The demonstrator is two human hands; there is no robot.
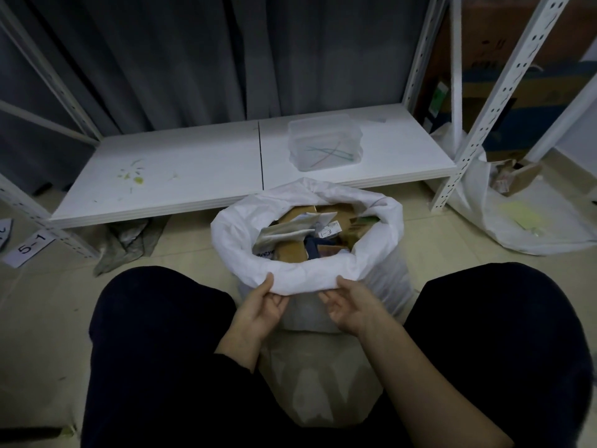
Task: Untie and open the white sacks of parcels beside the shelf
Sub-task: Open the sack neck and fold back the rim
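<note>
A white woven sack (384, 282) stands on the floor between my knees, its mouth wide open and its rim rolled outward. Inside lie several parcels (310, 234): cardboard boxes, white mailers and a label marked 1-3. My left hand (261, 307) pinches the near rim of the sack from below, thumb on top. My right hand (350, 307) grips the same rolled rim a little to the right. A second white sack (504, 218) lies open at the right beside the shelf post, with a brown box showing in it.
A low white shelf board (181, 176) runs just behind the sack and carries a clear plastic tub (324, 142) holding thin green ties. Perforated shelf posts (491, 101) rise at right and left. A floor label 5-1 (29, 248) and a grey bag (129, 240) lie at left.
</note>
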